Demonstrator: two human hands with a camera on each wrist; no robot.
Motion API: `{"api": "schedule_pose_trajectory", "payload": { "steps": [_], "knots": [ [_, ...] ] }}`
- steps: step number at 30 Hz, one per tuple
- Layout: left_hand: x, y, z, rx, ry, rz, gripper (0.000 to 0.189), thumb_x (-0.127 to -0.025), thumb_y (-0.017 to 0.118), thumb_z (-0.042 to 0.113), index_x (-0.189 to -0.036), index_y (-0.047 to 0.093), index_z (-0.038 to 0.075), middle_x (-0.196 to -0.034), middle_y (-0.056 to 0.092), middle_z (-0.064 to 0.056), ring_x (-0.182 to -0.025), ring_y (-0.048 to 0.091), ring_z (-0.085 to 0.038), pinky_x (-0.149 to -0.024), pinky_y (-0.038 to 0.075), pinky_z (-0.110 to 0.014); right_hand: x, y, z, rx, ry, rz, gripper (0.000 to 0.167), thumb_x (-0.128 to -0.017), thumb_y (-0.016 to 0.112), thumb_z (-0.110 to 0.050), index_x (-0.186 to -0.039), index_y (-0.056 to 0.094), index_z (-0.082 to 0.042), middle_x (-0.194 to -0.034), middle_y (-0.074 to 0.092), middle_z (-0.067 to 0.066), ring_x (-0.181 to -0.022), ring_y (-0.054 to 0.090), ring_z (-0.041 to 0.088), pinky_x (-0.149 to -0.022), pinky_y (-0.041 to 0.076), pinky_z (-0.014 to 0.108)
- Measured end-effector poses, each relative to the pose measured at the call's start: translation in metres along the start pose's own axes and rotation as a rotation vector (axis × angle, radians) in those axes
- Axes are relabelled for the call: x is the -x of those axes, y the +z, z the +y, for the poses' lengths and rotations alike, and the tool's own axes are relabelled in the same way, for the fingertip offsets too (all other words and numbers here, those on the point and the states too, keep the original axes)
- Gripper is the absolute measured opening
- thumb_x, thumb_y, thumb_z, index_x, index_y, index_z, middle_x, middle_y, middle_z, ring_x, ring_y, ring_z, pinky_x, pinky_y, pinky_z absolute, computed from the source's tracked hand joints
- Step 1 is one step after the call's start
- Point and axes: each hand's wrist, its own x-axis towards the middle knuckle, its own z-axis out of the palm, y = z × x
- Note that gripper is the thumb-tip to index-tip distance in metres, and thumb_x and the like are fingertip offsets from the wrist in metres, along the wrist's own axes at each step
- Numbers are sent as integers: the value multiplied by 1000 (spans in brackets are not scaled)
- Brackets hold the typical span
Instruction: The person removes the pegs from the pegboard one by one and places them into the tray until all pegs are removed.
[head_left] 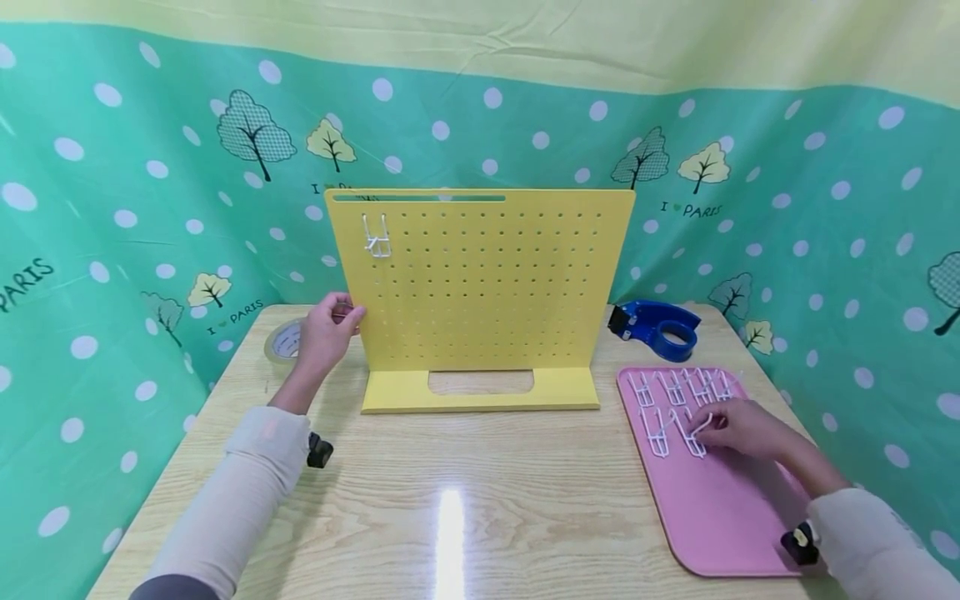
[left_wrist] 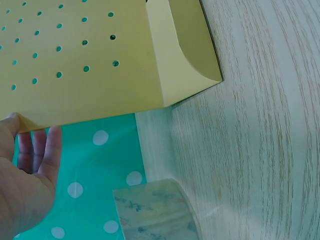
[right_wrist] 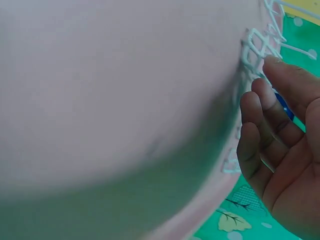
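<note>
A yellow pegboard [head_left: 480, 321] stands upright on the table, one white wire hook [head_left: 378, 247] hanging near its top left corner. My left hand [head_left: 322, 335] grips the board's left edge; in the left wrist view the thumb lies on the front and the fingers of that hand [left_wrist: 30, 185] reach behind. Over the pink tray [head_left: 731, 521] at right, my right hand [head_left: 744, 429] pinches a white wire hook [head_left: 689, 438] between thumb and index finger. Several more wire hooks [head_left: 657, 435] lie in the tray's far part.
Behind the tray sits a blue tape dispenser [head_left: 660, 325]. A roll of tape [head_left: 283, 342] lies left of the board, beside my left hand. A green dotted curtain [head_left: 480, 125] hangs round the wooden table [head_left: 390, 500].
</note>
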Motion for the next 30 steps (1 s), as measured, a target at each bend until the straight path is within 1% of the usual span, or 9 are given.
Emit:
{"api": "schedule_pose_trajectory", "payload": {
  "steps": [6,11,14,18,20,22,25,27,30],
  "knots": [
    [1,-1,1,2,-7,0,34,-103,62,28,-122,58,0,-109,66,-18,-89,65,-19,-66,59,-10,-2,-19,-5,110,-18,77,16,-90,67,-7,-99,76,-16,-85,65,-4,-76,53,10,-62,47,20],
    [1,-1,2,0,-15,-4,33,-103,62,26,-122,58,0,-110,66,-19,-92,67,-26,-66,58,-10,-11,-40,-15,97,-33,139,17,-96,67,-13,-110,74,-6,-88,68,0,-73,55,8,-58,51,21],
    [1,0,1,-4,-16,-3,32,-103,62,26,-121,58,0,-110,66,-19,-93,68,-29,-65,58,-10,-19,-50,-27,101,-53,188,19,-97,68,-17,-111,74,-4,-89,70,2,-74,57,8,-59,52,21],
    [2,1,1,-14,-18,-8,33,-103,62,27,-121,57,0,-111,66,-19,-94,69,-30,-66,59,-11,-29,-60,-50,98,-74,221,19,-99,67,-21,-110,74,-7,-92,72,5,-76,59,12,-61,52,22],
    [3,1,2,-21,-22,-12,33,-103,61,28,-122,57,0,-111,66,-19,-95,69,-31,-70,62,-18,-35,-63,-64,84,-77,217,20,-100,66,-24,-112,74,-9,-95,73,6,-77,60,14,-61,53,22],
    [3,1,3,-24,-24,-15,34,-103,61,28,-122,57,1,-112,67,-20,-96,70,-32,-77,66,-29,-41,-66,-79,74,-91,216,21,-101,65,-24,-114,73,-9,-97,73,7,-78,61,17,-62,53,23],
    [3,0,3,-26,-26,-9,34,-103,61,28,-122,57,1,-112,67,-20,-97,70,-33,-84,66,-44,-53,-71,-102,74,-95,211,22,-102,64,-26,-115,72,-12,-102,72,7,-84,60,19,-66,54,24],
    [3,0,3,-27,-27,-6,34,-103,61,28,-122,57,1,-113,67,-20,-97,70,-33,-85,66,-44,-61,-72,-117,78,-104,215,21,-102,64,-27,-116,72,-13,-104,73,8,-86,61,21,-68,55,25],
    [3,0,4,-33,-31,-4,33,-103,61,28,-123,57,1,-112,66,-19,-96,69,-31,-77,66,-29,-75,-71,-139,87,-144,220,20,-102,64,-25,-115,73,-13,-103,75,6,-87,63,19,-71,55,26]
  ]
}}
